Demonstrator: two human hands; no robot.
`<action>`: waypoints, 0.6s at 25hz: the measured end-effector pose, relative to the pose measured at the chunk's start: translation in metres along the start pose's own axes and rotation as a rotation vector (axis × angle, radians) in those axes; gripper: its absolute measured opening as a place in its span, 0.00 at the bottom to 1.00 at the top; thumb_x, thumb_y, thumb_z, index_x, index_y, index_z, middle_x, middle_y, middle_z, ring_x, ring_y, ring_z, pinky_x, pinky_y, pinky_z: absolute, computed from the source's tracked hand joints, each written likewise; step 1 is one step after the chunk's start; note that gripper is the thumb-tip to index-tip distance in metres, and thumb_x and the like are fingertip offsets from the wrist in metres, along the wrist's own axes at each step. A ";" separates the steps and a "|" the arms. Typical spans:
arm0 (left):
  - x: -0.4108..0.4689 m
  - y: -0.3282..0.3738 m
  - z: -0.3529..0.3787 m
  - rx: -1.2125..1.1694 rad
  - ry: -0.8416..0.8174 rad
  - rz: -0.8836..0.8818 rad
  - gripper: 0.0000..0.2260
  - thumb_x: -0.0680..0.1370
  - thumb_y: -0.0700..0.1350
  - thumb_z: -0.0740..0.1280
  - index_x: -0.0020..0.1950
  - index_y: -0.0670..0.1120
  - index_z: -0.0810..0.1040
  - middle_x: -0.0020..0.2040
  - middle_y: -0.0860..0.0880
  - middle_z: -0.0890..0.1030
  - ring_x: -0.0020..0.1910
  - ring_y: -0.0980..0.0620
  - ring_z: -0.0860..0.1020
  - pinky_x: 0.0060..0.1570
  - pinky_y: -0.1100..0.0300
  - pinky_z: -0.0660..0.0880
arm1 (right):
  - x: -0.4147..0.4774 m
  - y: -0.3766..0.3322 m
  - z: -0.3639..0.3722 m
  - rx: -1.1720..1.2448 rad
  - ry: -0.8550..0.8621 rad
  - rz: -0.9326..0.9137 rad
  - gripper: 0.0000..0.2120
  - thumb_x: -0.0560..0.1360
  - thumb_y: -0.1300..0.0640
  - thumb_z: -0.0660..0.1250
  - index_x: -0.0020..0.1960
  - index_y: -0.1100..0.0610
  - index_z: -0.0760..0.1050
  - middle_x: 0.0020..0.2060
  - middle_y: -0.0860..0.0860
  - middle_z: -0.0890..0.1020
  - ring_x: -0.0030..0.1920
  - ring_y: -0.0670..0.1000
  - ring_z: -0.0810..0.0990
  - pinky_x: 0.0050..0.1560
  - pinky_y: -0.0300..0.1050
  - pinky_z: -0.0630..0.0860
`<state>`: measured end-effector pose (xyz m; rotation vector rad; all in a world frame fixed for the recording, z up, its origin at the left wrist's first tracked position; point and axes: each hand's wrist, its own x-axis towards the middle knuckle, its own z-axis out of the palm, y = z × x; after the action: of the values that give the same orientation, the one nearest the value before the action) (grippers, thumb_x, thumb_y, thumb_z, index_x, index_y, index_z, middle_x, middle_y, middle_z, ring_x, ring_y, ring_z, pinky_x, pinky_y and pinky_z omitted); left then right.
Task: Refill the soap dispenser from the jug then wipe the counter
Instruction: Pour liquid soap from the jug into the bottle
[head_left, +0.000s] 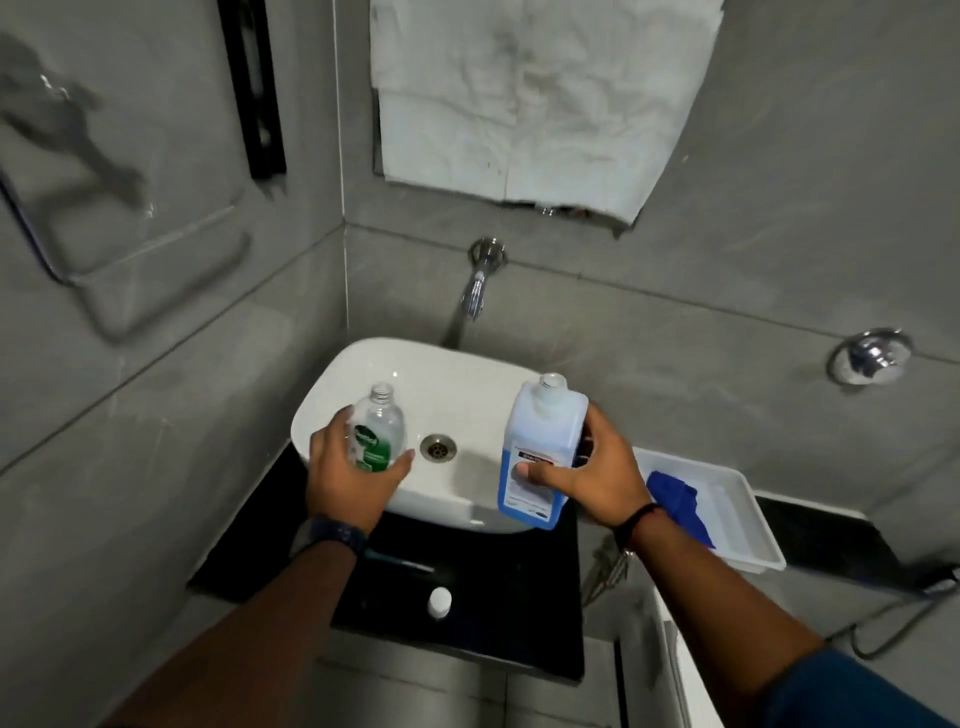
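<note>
Bottles open, pour not yet begun

Dispenser bottle (378, 434) is sitting clear and apparently empty in the left hand (349, 480), fingers wrapping its green-labelled body, its open neck pointing up over the white basin (467, 374). Jug (537, 454) is standing upright at the basin's right edge, the right hand (597, 478) curling round it, thumb pressing the label; blue liquid is filling its lower part and its mouth is uncapped too. A white cap (439, 601) is lying on the black counter (493, 623) in front. Over to the right, a blue cloth (678, 506) is waiting in a white tray (748, 551). My read: both are opened; pouring, recapping and wiping are all still ahead.
</note>
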<state>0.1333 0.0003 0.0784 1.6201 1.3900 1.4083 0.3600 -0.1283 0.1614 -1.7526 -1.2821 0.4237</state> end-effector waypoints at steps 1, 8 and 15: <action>0.000 0.021 0.004 -0.025 -0.031 0.013 0.39 0.56 0.48 0.82 0.64 0.49 0.72 0.55 0.47 0.73 0.52 0.50 0.76 0.53 0.68 0.67 | 0.007 -0.017 -0.014 -0.029 0.007 -0.027 0.34 0.52 0.40 0.81 0.54 0.39 0.71 0.47 0.40 0.83 0.46 0.41 0.81 0.44 0.40 0.78; -0.002 0.147 0.021 -0.074 -0.125 0.187 0.38 0.56 0.55 0.80 0.63 0.55 0.69 0.52 0.53 0.71 0.52 0.49 0.76 0.51 0.61 0.71 | 0.029 -0.119 -0.112 -0.469 0.089 -0.122 0.31 0.52 0.37 0.75 0.52 0.43 0.70 0.46 0.43 0.80 0.44 0.50 0.78 0.43 0.48 0.76; -0.004 0.207 0.027 -0.081 -0.149 0.230 0.37 0.57 0.56 0.78 0.62 0.54 0.69 0.59 0.50 0.76 0.57 0.46 0.75 0.54 0.51 0.75 | 0.023 -0.160 -0.159 -0.757 0.091 -0.126 0.28 0.51 0.34 0.72 0.44 0.42 0.65 0.39 0.43 0.76 0.38 0.51 0.75 0.29 0.41 0.65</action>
<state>0.2267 -0.0584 0.2556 1.8361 1.0762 1.4178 0.3890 -0.1705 0.3825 -2.2440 -1.5957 -0.2584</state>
